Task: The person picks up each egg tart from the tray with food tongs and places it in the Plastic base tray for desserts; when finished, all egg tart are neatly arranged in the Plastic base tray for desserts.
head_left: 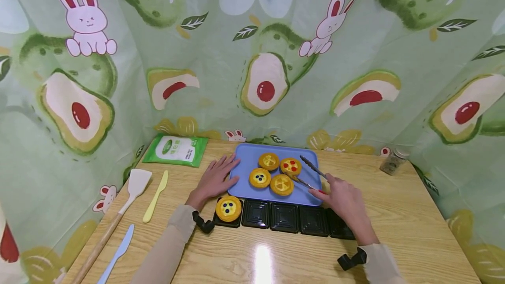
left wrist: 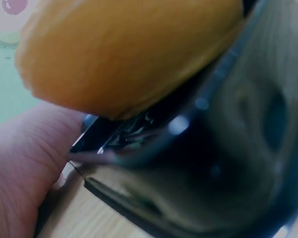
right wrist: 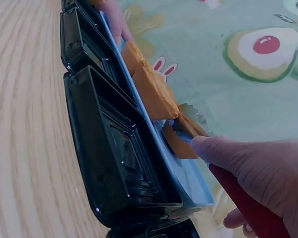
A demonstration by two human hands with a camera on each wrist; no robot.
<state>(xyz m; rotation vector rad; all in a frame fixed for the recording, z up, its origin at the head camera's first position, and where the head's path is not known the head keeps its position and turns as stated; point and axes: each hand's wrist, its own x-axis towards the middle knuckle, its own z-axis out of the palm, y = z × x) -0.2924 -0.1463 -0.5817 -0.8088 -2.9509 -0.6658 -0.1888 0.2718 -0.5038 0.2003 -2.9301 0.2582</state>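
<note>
My left hand (head_left: 213, 181) rests with extended fingers on the left edge of a blue tray (head_left: 240, 191). In my right hand (head_left: 345, 198) I grip red-handled tongs (head_left: 312, 168). Their arms are spread, with the lower tip beside a red-topped tart (head_left: 291, 163) and a yellow-topped tart (head_left: 282, 185). A second yellow-topped tart (head_left: 269, 161) and a tart with dark blue berries (head_left: 260, 178) share the tray. Before it runs a row of black plastic boxes (head_left: 284, 217); the leftmost holds another berry tart (head_left: 228, 208), seen close in the left wrist view.
To the left lie a white spatula (head_left: 138, 183) with a wooden handle, a yellow knife (head_left: 156, 196) and a blue knife (head_left: 118, 251). A green packet (head_left: 176, 150) sits at the back left, a small jar (head_left: 393, 161) at the back right. A printed curtain (head_left: 213, 100) hangs behind.
</note>
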